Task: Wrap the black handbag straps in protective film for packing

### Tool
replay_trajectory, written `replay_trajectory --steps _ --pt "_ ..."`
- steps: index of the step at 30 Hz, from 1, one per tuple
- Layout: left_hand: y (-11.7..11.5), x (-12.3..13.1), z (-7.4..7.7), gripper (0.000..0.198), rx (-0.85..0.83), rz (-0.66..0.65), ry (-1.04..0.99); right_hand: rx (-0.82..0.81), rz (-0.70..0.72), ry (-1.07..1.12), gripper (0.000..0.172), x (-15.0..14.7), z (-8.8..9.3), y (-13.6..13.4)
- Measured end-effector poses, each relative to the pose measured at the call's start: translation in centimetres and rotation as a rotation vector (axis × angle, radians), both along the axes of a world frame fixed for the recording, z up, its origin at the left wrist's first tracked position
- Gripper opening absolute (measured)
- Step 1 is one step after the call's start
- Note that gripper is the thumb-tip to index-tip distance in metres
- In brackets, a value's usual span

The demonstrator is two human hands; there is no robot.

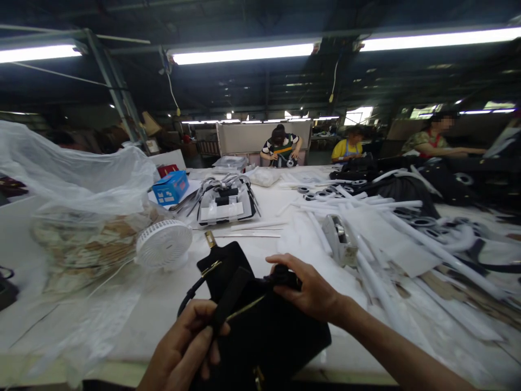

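Note:
A black handbag (pixel 260 331) with gold metal trim lies at the near edge of the white table (pixel 163 309). My left hand (pixel 185 347) is closed around the bag's black strap near the bottom of the view. My right hand (pixel 307 290) is closed in a pinch on a black piece at the top of the bag. A gold clasp (pixel 210 239) sticks up from the bag's far flap.
A small white fan (pixel 163 244) and a big clear plastic bag (pixel 81 201) of goods lie at left. A tape dispenser (pixel 341 239) and several white paper rolls (pixel 411 244) lie at right. A blue box (pixel 171 187) and a tray of parts (pixel 226 203) sit further back. Three people work at the far end.

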State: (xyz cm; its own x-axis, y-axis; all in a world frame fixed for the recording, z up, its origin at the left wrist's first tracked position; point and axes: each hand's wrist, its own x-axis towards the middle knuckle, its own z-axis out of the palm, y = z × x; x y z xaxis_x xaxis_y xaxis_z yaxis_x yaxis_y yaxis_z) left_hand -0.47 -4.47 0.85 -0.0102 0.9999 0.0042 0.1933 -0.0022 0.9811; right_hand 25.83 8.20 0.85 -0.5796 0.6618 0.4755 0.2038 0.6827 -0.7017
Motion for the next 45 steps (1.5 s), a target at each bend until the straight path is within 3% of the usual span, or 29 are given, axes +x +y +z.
replay_trajectory --steps 2,4,6,9,12,15,19,23,28,32,38,42,45 --pt "-0.5 2.8 1.7 0.034 -0.022 -0.063 -0.022 0.100 0.025 0.000 0.049 0.6 -2.3 -1.2" --pt "-0.3 5.8 2.6 0.033 0.002 -0.100 0.008 0.092 -0.003 0.020 0.051 1.5 -4.7 -2.2" --pt "0.5 8.4 2.5 0.031 0.056 -0.153 0.078 -0.053 -0.062 0.061 0.062 2.5 -6.4 -3.0" --pt "2.1 10.6 0.8 0.026 0.062 -0.212 0.133 -0.360 -0.079 0.135 0.086 4.4 -7.4 -3.9" --pt "3.2 11.0 -1.4 0.021 -0.017 -0.212 0.103 -0.523 -0.042 0.216 0.078 5.8 -7.2 -4.2" --pt "3.2 10.6 -2.4 0.019 -0.187 -0.228 0.066 -0.533 -0.030 0.250 0.060 6.2 -6.7 -4.3" --pt "2.5 9.9 -1.6 0.022 -0.314 -0.294 -0.109 -0.470 0.004 0.173 0.052 5.6 -5.5 -4.6" --pt "1.9 9.3 -0.6 0.023 -0.329 -0.297 -0.093 -0.398 0.057 0.115 0.055 5.1 -4.5 -5.0" --pt "2.4 8.7 -1.2 0.044 -0.361 -0.294 -0.054 -0.248 0.039 0.018 0.057 4.6 -3.8 -5.6" --pt "5.0 8.2 -1.8 0.045 -0.314 -0.428 -0.053 -0.091 0.005 -0.021 0.045 4.2 -4.6 -5.7" --pt "11.7 10.1 -0.8 0.042 -0.346 -0.632 0.041 -0.096 -0.243 0.216 0.028 4.2 -7.5 -4.5" --pt "15.1 12.6 -0.2 0.049 -0.319 -0.765 0.131 -0.049 -0.398 0.253 0.029 4.7 -7.6 -4.1" --pt "16.3 13.1 -0.2 0.052 -0.307 -0.815 0.159 -0.009 -0.463 0.209 0.026 4.8 -7.4 -3.9"
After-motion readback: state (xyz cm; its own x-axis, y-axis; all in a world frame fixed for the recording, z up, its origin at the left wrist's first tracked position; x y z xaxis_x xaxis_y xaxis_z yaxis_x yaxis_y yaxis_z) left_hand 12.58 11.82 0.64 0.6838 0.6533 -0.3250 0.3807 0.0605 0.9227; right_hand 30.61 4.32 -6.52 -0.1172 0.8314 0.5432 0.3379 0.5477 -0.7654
